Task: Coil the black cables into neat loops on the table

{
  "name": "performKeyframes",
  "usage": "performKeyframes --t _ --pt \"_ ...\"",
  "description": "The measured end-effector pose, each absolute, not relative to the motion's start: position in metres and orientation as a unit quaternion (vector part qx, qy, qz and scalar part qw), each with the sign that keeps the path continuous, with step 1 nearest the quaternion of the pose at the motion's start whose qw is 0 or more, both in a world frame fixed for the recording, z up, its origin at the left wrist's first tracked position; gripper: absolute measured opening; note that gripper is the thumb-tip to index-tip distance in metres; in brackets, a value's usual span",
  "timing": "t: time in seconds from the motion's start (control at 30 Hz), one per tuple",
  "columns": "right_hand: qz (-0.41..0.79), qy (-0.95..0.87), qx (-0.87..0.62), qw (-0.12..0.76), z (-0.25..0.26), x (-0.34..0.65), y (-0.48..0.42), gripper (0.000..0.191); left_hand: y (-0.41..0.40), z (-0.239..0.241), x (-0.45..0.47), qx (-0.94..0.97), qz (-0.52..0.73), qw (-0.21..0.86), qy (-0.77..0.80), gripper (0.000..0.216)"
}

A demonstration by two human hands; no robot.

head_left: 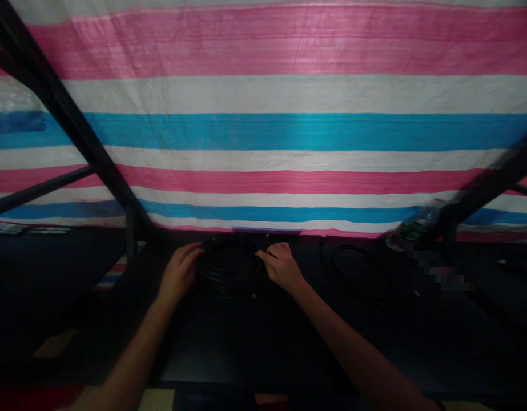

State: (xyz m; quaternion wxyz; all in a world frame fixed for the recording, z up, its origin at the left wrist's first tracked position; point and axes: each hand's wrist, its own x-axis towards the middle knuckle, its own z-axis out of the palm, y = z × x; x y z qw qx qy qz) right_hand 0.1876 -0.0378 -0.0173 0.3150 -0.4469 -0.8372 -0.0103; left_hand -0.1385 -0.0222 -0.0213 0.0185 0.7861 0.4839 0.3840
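Both hands are on the coil (229,267) now, a black loop of cable lying flat on the dark table (229,348), close to the far edge under the striped tarp (289,131). The left hand (180,273) has its fingers curled round the coil's left rim. The right hand (282,266) has its fingertips bunched and pinching the right rim. It is very dim down there. A second coil (359,273) lies flat to the right, well apart, with a bottle (413,228) tilted beyond it. A black bar (75,128) slants across the left.
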Motion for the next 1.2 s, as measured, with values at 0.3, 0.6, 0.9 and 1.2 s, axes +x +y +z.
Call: performKeyframes --t 0.3,0.6,0.9,1.2 --pt "0.021 -0.851 -0.481 0.21 -0.043 0.177 -0.037 0.038 -0.029 -0.052 -0.147 0.815 0.282 0.089 0.499 0.037" --pt "0.077 -0.796 -0.513 0.312 -0.05 0.187 -0.035 0.053 -0.036 -0.048 -0.139 0.764 0.328 0.11 0.544 0.034" --pt "-0.037 -0.596 -0.782 0.18 -0.042 0.322 -0.06 0.032 -0.048 0.0 -0.015 0.688 0.455 0.324 0.463 0.022" --pt "0.019 -0.628 -0.76 0.167 -0.057 0.335 -0.092 0.038 -0.083 -0.035 0.126 0.811 0.297 0.422 0.275 0.033"
